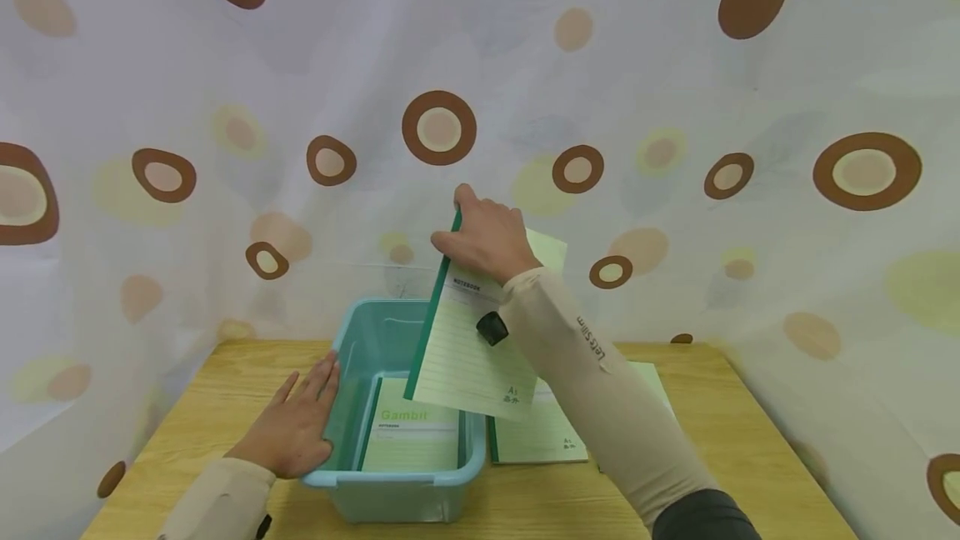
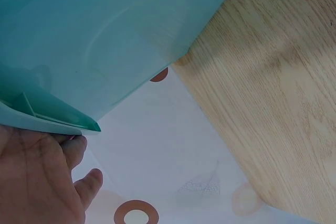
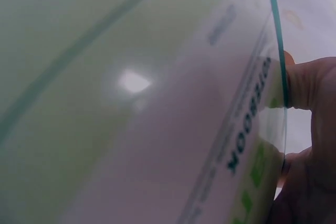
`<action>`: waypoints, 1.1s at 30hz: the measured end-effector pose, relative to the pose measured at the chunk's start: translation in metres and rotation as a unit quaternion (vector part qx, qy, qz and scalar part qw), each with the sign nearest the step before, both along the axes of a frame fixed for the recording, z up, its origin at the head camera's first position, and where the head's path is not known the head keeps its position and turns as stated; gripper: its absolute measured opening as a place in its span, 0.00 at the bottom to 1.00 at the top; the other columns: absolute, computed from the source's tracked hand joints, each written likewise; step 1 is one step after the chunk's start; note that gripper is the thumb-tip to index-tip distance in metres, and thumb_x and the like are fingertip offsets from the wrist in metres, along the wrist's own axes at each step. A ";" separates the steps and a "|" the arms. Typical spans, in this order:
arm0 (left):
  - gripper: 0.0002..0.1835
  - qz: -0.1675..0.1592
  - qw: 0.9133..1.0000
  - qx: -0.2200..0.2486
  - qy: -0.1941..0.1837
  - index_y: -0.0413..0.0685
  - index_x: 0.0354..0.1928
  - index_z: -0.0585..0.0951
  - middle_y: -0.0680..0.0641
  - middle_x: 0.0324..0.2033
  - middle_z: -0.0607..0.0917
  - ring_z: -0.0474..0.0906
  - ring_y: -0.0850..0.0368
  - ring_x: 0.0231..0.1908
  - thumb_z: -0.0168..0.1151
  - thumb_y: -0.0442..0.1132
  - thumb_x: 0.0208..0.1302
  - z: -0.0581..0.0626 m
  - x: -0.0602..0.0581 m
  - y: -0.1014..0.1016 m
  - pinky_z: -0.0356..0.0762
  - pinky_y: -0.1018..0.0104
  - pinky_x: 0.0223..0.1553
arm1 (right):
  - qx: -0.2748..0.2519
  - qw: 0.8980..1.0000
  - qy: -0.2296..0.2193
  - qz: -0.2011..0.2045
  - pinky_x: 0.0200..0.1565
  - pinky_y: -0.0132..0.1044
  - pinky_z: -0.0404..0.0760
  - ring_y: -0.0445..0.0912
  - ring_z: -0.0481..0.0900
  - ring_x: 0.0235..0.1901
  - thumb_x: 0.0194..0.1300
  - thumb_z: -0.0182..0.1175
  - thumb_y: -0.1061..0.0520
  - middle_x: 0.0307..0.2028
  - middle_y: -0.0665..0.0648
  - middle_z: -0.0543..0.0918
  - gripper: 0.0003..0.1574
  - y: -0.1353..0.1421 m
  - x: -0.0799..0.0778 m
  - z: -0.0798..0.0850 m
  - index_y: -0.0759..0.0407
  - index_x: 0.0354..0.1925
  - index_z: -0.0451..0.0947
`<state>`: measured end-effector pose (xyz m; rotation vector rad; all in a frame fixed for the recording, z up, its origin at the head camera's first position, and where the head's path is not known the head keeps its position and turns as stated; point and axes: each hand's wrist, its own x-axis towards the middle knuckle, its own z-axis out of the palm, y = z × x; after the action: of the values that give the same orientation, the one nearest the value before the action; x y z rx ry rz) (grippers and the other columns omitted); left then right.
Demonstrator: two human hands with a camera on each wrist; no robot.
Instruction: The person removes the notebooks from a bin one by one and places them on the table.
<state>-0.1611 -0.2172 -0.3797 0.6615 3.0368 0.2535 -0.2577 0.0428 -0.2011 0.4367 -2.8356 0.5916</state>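
A pale green notebook with a dark green spine hangs tilted over the right side of a light blue plastic bin. My right hand grips its upper edge near the spine. In the right wrist view the notebook's cover fills most of the picture, with the thumb and a finger at its edge. My left hand rests on the bin's left rim, its fingers mostly straight. The left wrist view shows that hand against the rim. Another notebook, marked Gambit, lies inside the bin.
On the wooden table, right of the bin, lies another notebook. A further one is partly hidden behind my right forearm. A patterned sheet hangs behind the table.
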 end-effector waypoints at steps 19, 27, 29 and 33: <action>0.44 -0.002 1.000 0.009 -0.004 0.23 0.69 0.54 0.31 0.72 0.50 0.49 0.35 0.71 0.53 0.36 0.50 -0.001 -0.001 -0.001 0.45 0.35 0.66 | 0.064 0.997 -0.044 -0.026 0.37 0.48 0.67 0.51 0.69 0.24 0.55 0.55 0.48 0.22 0.56 0.73 0.21 0.068 0.018 -0.103 0.60 0.43 0.68; 0.43 0.002 1.000 0.003 0.000 0.23 0.69 0.54 0.31 0.72 0.51 0.50 0.36 0.71 0.53 0.36 0.50 -0.001 -0.001 -0.001 0.45 0.36 0.66 | 0.056 0.997 -0.050 0.004 0.38 0.50 0.68 0.49 0.69 0.24 0.53 0.59 0.50 0.20 0.52 0.72 0.19 0.082 0.025 -0.172 0.59 0.40 0.71; 0.43 0.003 1.000 0.000 0.000 0.23 0.69 0.54 0.31 0.72 0.51 0.50 0.36 0.71 0.54 0.36 0.50 0.000 -0.001 0.000 0.46 0.36 0.66 | 0.057 0.997 -0.052 0.006 0.39 0.51 0.69 0.49 0.70 0.26 0.54 0.61 0.49 0.22 0.52 0.73 0.21 0.084 0.027 -0.187 0.59 0.42 0.72; 0.43 0.003 1.000 -0.003 -0.001 0.23 0.69 0.55 0.30 0.72 0.51 0.51 0.35 0.71 0.54 0.36 0.49 0.000 -0.001 0.001 0.46 0.35 0.66 | 0.059 0.996 -0.063 0.014 0.37 0.50 0.67 0.49 0.69 0.25 0.54 0.62 0.48 0.23 0.53 0.72 0.21 0.085 0.031 -0.213 0.58 0.42 0.70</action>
<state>-0.1617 -0.2162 -0.3802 0.6514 3.0365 0.2449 -0.2263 0.1277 -0.4143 0.4754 -3.0002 0.4748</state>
